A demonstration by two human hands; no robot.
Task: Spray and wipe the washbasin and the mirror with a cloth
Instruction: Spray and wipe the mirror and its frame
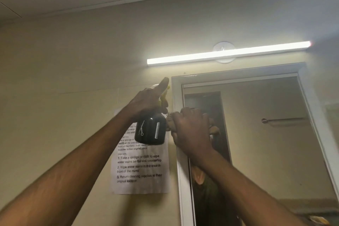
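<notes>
My left hand (pixel 146 100) grips the neck of a black spray bottle (pixel 150 130) with a yellow trigger head, held up beside the mirror's left frame, index finger stretched out along the top. My right hand (pixel 190 130) holds a brownish cloth (pixel 213 128) bunched under the fingers and presses it against the upper left part of the mirror (pixel 266 143). The mirror has a white frame (pixel 177 93) and reflects a dark doorway, a towel rail and part of a person. The washbasin is out of view.
A printed paper sheet (pixel 141 170) with task instructions is taped to the beige wall left of the mirror. A lit tube lamp (pixel 227 53) runs above the mirror, below the panelled ceiling.
</notes>
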